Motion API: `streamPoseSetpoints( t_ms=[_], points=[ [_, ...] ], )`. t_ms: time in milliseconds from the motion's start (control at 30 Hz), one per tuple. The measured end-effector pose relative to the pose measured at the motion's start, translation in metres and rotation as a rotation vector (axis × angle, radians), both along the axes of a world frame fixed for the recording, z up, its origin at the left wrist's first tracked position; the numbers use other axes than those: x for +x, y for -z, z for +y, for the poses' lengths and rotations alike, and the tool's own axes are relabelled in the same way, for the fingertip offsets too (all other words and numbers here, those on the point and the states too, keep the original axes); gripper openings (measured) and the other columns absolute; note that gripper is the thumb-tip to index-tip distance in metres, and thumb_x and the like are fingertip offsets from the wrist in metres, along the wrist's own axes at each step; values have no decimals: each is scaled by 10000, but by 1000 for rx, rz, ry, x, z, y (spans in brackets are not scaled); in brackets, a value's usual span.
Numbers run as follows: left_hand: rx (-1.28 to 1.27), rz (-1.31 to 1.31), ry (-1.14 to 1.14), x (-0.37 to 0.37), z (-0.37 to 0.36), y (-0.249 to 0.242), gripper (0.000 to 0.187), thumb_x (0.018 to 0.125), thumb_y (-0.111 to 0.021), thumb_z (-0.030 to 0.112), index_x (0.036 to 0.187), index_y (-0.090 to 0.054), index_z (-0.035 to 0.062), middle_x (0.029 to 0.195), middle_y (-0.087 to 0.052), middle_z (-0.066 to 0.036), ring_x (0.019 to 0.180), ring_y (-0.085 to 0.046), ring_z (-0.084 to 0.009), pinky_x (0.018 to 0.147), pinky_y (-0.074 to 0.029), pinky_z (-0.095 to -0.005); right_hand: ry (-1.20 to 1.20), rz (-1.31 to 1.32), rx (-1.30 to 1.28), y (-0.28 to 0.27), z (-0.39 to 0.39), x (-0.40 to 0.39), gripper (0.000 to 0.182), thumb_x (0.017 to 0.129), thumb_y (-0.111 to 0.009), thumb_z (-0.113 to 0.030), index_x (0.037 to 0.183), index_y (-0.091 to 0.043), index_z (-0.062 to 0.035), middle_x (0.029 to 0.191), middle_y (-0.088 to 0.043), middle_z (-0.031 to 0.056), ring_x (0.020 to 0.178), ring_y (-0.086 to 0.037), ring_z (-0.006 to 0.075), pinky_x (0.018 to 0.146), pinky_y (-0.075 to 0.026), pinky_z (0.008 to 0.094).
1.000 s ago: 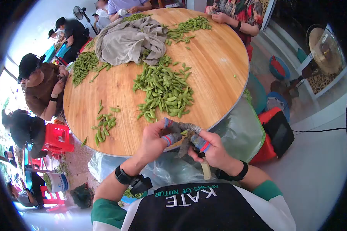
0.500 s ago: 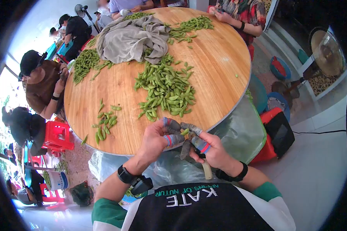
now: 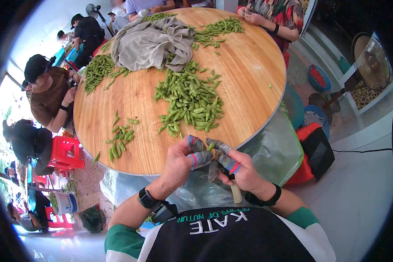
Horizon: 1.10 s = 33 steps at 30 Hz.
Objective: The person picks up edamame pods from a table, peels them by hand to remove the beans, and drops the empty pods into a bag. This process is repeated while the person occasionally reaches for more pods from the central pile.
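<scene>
My left hand [image 3: 183,155] and my right hand [image 3: 238,165] meet just over the near table edge, with grey coverings on several fingers. A green edamame pod [image 3: 211,146] shows between the fingertips, gripped by my left thumb and fingers. The right thumb and forefinger press close beside it. Under my right palm sticks out the pale handle [image 3: 236,193] of a tool, whose working end is hidden by the fingers. Beyond my hands lies a large pile of edamame pods [image 3: 190,102] on the round wooden table [image 3: 249,83]. A smaller group of pods [image 3: 120,139] is at the left.
A crumpled grey cloth [image 3: 148,46] covers part of the table's far side, with more pods around it. Clear plastic sheeting [image 3: 270,148] hangs below the near edge. People sit around the table. Red stools [image 3: 65,153] stand left; a fan [image 3: 371,65] stands right.
The pod between my fingertips has tilted more upright. Both hands stay close together at nearly the same place, and the view has shifted slightly.
</scene>
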<state>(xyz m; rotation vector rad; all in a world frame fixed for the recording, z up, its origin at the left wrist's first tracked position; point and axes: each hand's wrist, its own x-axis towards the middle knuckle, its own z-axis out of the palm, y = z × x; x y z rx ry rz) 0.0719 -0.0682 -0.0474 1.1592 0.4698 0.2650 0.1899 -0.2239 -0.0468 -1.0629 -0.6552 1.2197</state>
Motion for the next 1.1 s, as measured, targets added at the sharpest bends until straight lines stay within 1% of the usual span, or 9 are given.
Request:
streamPoseSetpoints(
  t_ms=[133,433,533,600,767,933,1000,1033,1100],
  points=[
    [-82,-25,-22,4,-4,0,149,799,-655,-18,942,-625,10,869,-661,-49,765,-618,-115,713,-506,-252,-8,-15,-4,-1,1,1,369,985,-407,-203,1323,-447,-63,633,-517,0,475,-430,55,421,-336,201],
    [21,34,13,0,-2,3,178,829,-626,-2,1008,-628,-4,899,-665,-55,797,-621,-116,716,-504,-253,4,27,-3,5,5,2,357,981,-426,-216,1302,-463,-63,610,-494,-7,468,-416,52,418,-330,200],
    [93,5,17,1,-4,4,162,842,-620,16,1002,-620,-8,889,-660,-48,785,-608,-101,703,-492,-241,11,62,8,3,5,1,346,979,-420,-204,1291,-472,-64,602,-484,-9,458,-402,52,412,-321,203],
    [242,33,23,1,-5,3,140,850,-613,24,986,-610,-8,873,-651,-35,780,-584,-80,696,-478,-230,19,62,3,5,5,0,342,977,-420,-196,1287,-477,-63,597,-480,-8,455,-397,53,409,-318,204],
    [298,46,28,0,-5,2,143,858,-606,30,997,-593,-3,873,-637,-20,791,-564,-69,702,-471,-230,48,62,4,9,5,0,317,972,-431,-178,1255,-509,-59,586,-474,-4,448,-389,52,402,-309,206],
    [420,-17,-4,-1,-8,14,160,872,-604,47,1026,-587,6,928,-629,-22,846,-554,-67,733,-464,-232,64,178,-30,9,5,1,270,967,-449,-161,1191,-552,-51,591,-478,5,441,-383,47,376,-280,205],
    [96,-15,24,0,-7,11,165,869,-616,58,1025,-593,9,967,-630,-31,878,-561,-84,762,-464,-238,52,235,-19,8,5,3,258,966,-451,-154,1178,-554,-50,608,-502,22,437,-383,49,372,-275,201],
    [96,-14,23,0,-7,9,165,869,-616,58,1025,-593,9,967,-630,-31,878,-561,-84,762,-464,-238,38,289,-7,7,5,4,246,965,-453,-146,1166,-556,-48,625,-525,39,433,-382,50,369,-270,196],
    [-165,-96,78,1,-6,6,170,860,-630,70,1016,-602,9,972,-637,-37,877,-580,-109,774,-469,-245,4,367,-7,1,3,7,238,965,-444,-145,1150,-557,-46,652,-550,59,432,-385,53,368,-277,192]
  ],
)
